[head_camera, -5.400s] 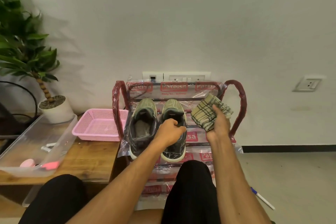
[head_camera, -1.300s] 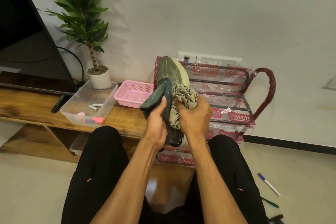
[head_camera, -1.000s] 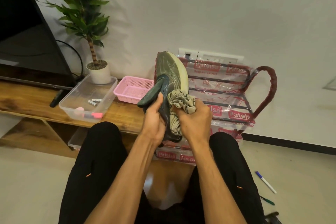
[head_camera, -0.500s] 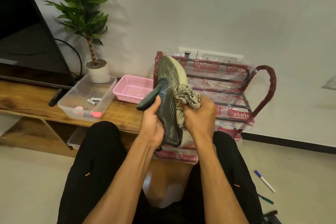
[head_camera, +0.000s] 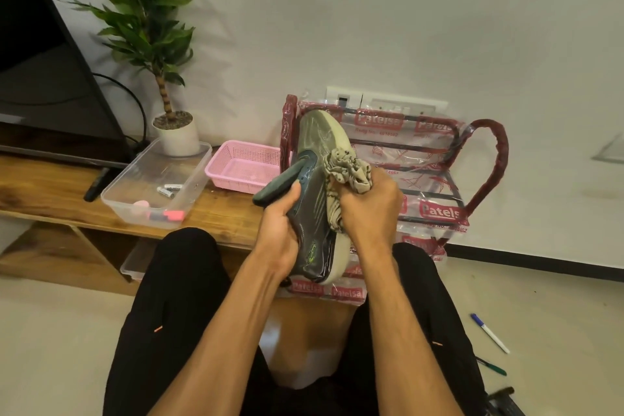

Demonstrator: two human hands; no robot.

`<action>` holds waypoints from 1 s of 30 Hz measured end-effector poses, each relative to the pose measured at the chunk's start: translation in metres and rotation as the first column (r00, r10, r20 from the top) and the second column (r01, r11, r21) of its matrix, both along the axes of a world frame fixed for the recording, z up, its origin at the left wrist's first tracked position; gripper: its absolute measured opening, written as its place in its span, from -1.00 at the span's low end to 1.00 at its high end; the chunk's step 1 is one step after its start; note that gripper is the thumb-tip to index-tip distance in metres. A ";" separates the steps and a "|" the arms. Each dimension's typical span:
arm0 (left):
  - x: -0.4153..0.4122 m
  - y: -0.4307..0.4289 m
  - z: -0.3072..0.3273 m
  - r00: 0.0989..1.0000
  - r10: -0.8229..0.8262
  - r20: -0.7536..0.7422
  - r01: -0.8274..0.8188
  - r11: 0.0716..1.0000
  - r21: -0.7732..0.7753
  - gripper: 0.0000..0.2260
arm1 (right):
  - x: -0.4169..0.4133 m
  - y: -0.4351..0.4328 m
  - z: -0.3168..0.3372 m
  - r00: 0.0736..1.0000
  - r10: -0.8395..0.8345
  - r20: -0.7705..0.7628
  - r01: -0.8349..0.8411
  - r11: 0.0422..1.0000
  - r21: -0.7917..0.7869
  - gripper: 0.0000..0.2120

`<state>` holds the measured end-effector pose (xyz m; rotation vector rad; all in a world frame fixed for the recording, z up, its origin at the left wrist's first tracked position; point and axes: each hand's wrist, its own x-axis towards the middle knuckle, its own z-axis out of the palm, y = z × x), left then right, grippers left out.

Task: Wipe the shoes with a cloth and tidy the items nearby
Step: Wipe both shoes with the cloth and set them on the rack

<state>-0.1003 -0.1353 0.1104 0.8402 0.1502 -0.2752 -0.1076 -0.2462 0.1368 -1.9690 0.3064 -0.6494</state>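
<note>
Within tightly curled hands (head_camera: 280,233): shoe (head_camera: 312,209), cloth (head_camera: 347,169)

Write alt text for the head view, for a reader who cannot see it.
A seated person's left hand grips a dark green shoe, toe up, while the right hand presses a bunched cloth against its side. Behind stands a plastic-wrapped red shoe rack.

Shoe (head_camera: 314,213): dark green upper, olive toe, cream sole.
Cloth (head_camera: 349,170): beige, dark lines, possibly checked.
Basket (head_camera: 241,164), centre left: pink.
Rack (head_camera: 491,159): maroon frame, red-printed clear wrap.
Pen (head_camera: 490,333), lower right: white, blue cap.
Trousers (head_camera: 182,280): black.
</note>
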 end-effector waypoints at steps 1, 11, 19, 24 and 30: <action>0.000 0.001 0.000 1.000 -0.002 0.004 0.002 1.000 0.009 -0.75 | 0.000 0.002 0.000 1.000 0.006 0.010 -0.006 1.000 0.004 -0.94; -0.003 0.001 -0.003 0.997 0.044 0.065 -0.044 0.999 -0.007 -0.71 | 0.000 0.011 0.001 0.998 0.055 0.032 -0.054 0.998 -0.033 -0.92; 0.000 0.001 -0.003 0.983 0.018 0.182 -0.036 0.995 0.097 -0.76 | -0.010 0.007 0.001 0.978 0.204 -0.035 -0.200 0.976 0.089 -0.83; -0.004 -0.006 -0.009 0.983 -0.038 0.178 0.001 0.979 0.204 -0.72 | 0.008 0.004 0.015 0.998 0.015 0.068 -0.020 0.997 0.077 -0.89; -0.007 -0.013 -0.015 0.992 -0.033 0.121 0.012 0.984 0.176 -0.68 | -0.003 -0.012 0.020 0.958 0.226 -0.175 -0.220 0.974 0.053 -0.88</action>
